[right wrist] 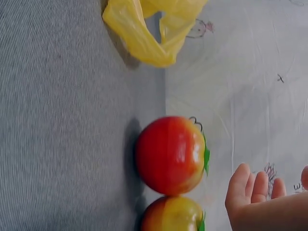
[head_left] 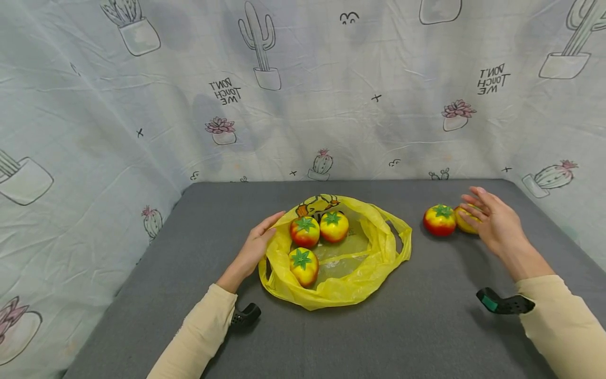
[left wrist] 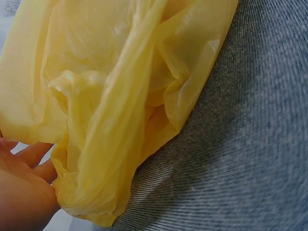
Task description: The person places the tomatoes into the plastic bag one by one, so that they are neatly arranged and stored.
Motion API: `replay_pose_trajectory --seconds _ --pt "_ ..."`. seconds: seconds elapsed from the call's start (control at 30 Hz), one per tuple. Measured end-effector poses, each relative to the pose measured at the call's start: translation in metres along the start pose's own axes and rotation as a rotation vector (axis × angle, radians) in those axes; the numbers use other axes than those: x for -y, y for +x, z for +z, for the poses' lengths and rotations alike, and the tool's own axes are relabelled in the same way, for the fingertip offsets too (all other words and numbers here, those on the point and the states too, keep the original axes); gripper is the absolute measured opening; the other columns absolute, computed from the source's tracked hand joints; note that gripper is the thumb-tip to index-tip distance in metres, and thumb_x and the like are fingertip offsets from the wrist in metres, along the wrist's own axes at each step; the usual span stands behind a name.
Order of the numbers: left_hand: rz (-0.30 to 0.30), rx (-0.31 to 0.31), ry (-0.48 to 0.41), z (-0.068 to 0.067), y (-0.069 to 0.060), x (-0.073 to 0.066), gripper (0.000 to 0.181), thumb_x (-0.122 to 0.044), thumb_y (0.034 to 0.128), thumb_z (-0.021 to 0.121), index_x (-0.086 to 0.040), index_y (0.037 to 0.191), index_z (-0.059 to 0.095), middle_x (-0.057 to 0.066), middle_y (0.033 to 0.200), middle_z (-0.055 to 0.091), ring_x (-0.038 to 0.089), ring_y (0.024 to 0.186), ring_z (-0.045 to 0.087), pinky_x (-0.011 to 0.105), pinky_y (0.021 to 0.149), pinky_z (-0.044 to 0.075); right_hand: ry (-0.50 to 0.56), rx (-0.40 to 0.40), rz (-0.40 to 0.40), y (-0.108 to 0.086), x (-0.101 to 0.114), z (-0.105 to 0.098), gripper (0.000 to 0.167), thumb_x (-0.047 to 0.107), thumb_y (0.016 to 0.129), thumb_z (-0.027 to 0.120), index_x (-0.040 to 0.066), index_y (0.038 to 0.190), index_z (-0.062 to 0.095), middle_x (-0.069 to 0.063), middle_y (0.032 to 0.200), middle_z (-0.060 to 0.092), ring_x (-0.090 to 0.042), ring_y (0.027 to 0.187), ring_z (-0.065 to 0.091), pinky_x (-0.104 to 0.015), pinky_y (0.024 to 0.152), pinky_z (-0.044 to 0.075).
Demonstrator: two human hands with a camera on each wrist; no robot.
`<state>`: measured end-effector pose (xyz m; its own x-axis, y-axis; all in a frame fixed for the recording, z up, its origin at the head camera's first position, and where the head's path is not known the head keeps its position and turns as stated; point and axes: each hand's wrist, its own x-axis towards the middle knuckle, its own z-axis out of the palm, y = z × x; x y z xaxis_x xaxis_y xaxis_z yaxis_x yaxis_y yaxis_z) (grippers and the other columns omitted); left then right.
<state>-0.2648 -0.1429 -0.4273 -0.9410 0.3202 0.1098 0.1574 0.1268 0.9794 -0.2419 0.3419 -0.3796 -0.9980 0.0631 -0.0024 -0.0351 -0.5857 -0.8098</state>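
A yellow plastic bag [head_left: 352, 292] lies spread wide in the middle of the table, its mouth facing up. Inside it, toward the left, sit three red-and-yellow tomatoes with green star-shaped tops: one tomato [head_left: 304, 231] at back left, another [head_left: 334, 227] beside it, a third [head_left: 303, 267] in front. My left hand [head_left: 255, 243] rests against the bag's left side with fingers extended. On the right, a redder tomato [head_left: 440, 220] stands beside a yellower tomato [head_left: 466, 218], partly hidden by my right hand [head_left: 497, 223]. That hand hovers with loose fingers, holding nothing.
A grey cloth-covered table [head_left: 379, 342] carries everything. White curtain [head_left: 303, 126] with cactus drawings hangs behind and along both sides. One bag handle [head_left: 402, 239] sticks out toward the tomatoes on the right. Black wrist devices are on both forearms.
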Motion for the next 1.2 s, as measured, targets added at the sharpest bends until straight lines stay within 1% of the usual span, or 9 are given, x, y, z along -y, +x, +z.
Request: replay_pose_trajectory --seconds 0.33,0.47,0.63,0.7,0.83,0.93,1.0,1.1,1.2 --pt "0.003 0.003 0.002 0.0 0.0 0.0 0.043 -0.007 0.1046 0.031 -0.007 0.148 0.035 0.01 0.153 0.027 0.025 0.138 0.025 0.044 0.11 0.024 0.009 -0.141 -0.01 0.001 0.01 -0.018 0.012 0.016 0.092 0.064 0.011 0.102 0.067 -0.004 0.089 0.066 -0.018 0.084 0.059 -0.029 0.069 0.053" --pt "0.004 0.001 0.0 0.0 0.001 0.0 0.043 -0.007 0.1044 0.031 -0.007 0.148 0.035 0.01 0.152 0.028 0.026 0.138 0.026 0.044 0.11 0.025 -0.048 -0.219 -0.024 0.016 0.006 -0.049 0.023 0.022 0.087 0.07 0.014 0.108 0.066 0.0 0.095 0.065 -0.017 0.089 0.056 -0.029 0.069 0.053" --pt "0.009 -0.001 -0.002 0.0 0.001 0.001 0.044 -0.006 0.1043 0.031 -0.006 0.148 0.035 0.011 0.152 0.028 0.025 0.138 0.025 0.044 0.11 0.023 -0.129 -0.261 -0.068 0.036 -0.001 -0.095 0.041 0.03 0.079 0.077 0.019 0.117 0.065 0.004 0.103 0.062 -0.013 0.092 0.058 -0.028 0.07 0.054" --pt "0.009 0.0 0.0 0.0 0.001 0.001 0.044 -0.006 0.1043 0.031 -0.007 0.148 0.035 0.01 0.152 0.028 0.025 0.138 0.024 0.044 0.11 0.023 -0.123 -0.308 -0.044 0.036 0.0 -0.094 0.042 0.029 0.081 0.076 0.021 0.12 0.062 0.004 0.108 0.059 -0.013 0.094 0.056 -0.027 0.07 0.053" --pt "0.012 0.005 -0.006 0.0 0.001 0.002 0.044 -0.007 0.1044 0.03 -0.007 0.148 0.035 0.01 0.152 0.028 0.025 0.138 0.026 0.044 0.11 0.024 -0.156 -0.392 -0.018 0.035 0.002 -0.095 0.047 0.032 0.079 0.077 0.024 0.122 0.061 0.006 0.112 0.055 -0.011 0.095 0.052 -0.026 0.067 0.053" --pt "0.011 0.006 -0.012 0.0 0.002 0.002 0.043 -0.007 0.1045 0.03 -0.007 0.148 0.035 0.011 0.152 0.028 0.025 0.137 0.028 0.044 0.109 0.026 -0.206 -0.433 -0.028 0.04 -0.001 -0.11 0.051 0.035 0.076 0.08 0.026 0.122 0.061 0.007 0.113 0.052 -0.011 0.092 0.051 -0.026 0.065 0.053" --pt "0.009 0.008 -0.013 0.0 0.001 0.002 0.043 -0.007 0.1046 0.03 -0.007 0.148 0.034 0.011 0.152 0.028 0.025 0.137 0.028 0.044 0.109 0.026 -0.225 -0.473 -0.013 0.042 0.0 -0.114 0.049 0.035 0.077 0.079 0.026 0.122 0.06 0.007 0.115 0.05 -0.011 0.089 0.051 -0.026 0.064 0.053" --pt "0.009 0.008 -0.013 0.0 0.001 0.002 0.044 -0.007 0.1046 0.03 -0.008 0.148 0.034 0.01 0.152 0.028 0.025 0.137 0.028 0.044 0.109 0.026 -0.249 -0.494 0.005 0.037 0.001 -0.109 0.039 0.035 0.078 0.078 0.028 0.113 0.062 0.007 0.113 0.049 -0.009 0.08 0.052 -0.024 0.062 0.052" --pt "0.007 0.01 -0.017 0.0 0.001 0.002 0.044 -0.007 0.1046 0.03 -0.008 0.148 0.034 0.011 0.152 0.028 0.025 0.137 0.028 0.044 0.109 0.026 -0.269 -0.501 0.042 0.028 0.002 -0.095 0.035 0.036 0.078 0.078 0.029 0.108 0.062 0.007 0.111 0.047 -0.008 0.076 0.051 -0.023 0.061 0.051"
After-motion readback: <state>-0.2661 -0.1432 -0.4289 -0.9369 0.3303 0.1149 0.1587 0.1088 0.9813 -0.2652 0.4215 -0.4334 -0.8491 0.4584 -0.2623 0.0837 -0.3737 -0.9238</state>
